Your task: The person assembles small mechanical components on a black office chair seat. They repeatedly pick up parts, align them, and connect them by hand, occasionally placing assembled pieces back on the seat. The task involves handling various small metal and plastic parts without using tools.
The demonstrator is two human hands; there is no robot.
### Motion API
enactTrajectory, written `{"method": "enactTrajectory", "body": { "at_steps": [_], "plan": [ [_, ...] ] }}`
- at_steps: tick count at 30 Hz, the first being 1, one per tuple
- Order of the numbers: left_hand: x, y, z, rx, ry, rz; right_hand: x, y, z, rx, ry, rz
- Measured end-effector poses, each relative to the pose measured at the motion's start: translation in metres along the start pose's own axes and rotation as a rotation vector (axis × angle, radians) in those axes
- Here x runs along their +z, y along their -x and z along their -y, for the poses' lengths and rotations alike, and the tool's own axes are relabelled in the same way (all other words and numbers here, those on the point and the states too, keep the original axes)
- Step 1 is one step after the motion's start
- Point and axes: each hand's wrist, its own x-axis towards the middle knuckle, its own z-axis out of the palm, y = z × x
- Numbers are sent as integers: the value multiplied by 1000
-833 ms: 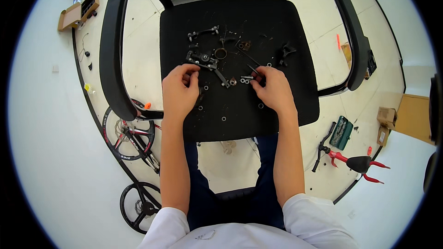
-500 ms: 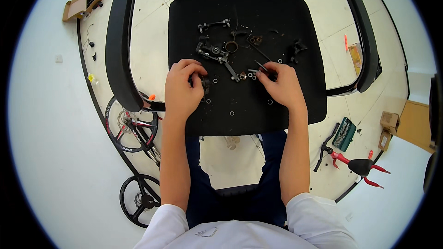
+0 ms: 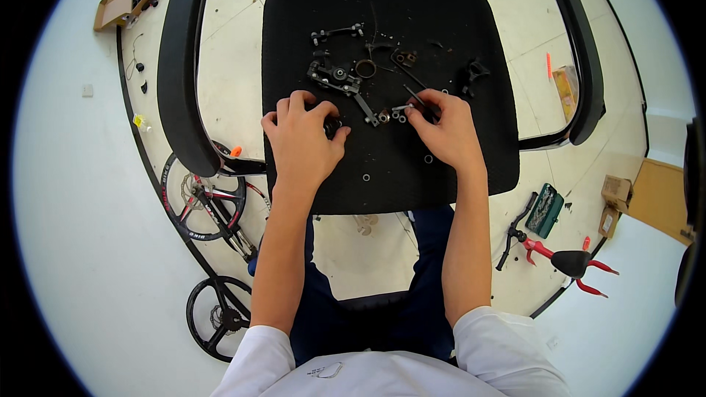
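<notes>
My left hand [image 3: 300,140] is over the left part of the black chair seat, its fingers curled around a small black part [image 3: 332,126] that is mostly hidden. My right hand [image 3: 450,131] pinches a thin dark metal rod [image 3: 412,94]. A short silver pin [image 3: 402,107] shows at its thumb tip; I cannot tell whether it is held or lying there. Small nuts [image 3: 402,119] and a brownish nut [image 3: 384,115] are beside that thumb. Between and beyond my hands lies a black jointed mechanism [image 3: 338,77] with a grey arm [image 3: 365,112].
Farther back on the seat [image 3: 397,191] lie a linkage bar [image 3: 337,31], a brown ring [image 3: 365,68], a bent rod [image 3: 404,68] and a black bracket [image 3: 474,76]. Loose washers [image 3: 366,177] are nearer. Armrests [image 3: 184,66] flank the seat. Bicycle parts [image 3: 213,206] and a green toolbox [image 3: 545,210] are on the floor.
My left hand has shifted slightly right, its fingers spreading wider around the black part and covering nearby washers. The silver pin at my right thumb has tilted slightly. The whole view has shifted slightly.
</notes>
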Motion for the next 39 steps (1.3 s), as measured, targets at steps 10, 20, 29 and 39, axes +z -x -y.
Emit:
{"method": "enactTrajectory", "body": {
  "at_steps": [10, 20, 29, 39],
  "plan": [
    [6, -7, -1, 5, 79, 25, -3, 1, 3, -3, -71, 19],
    [1, -21, -3, 25, 951, 42, -3, 0, 6, -46, -556, 148],
    [5, -13, -6, 244, 369, 7, -3, -2, -5, -20, -402, 69],
    [18, -9, -22, 223, 148, 39, 0, 1, 1, -32, -9, 154]
  ]
}}
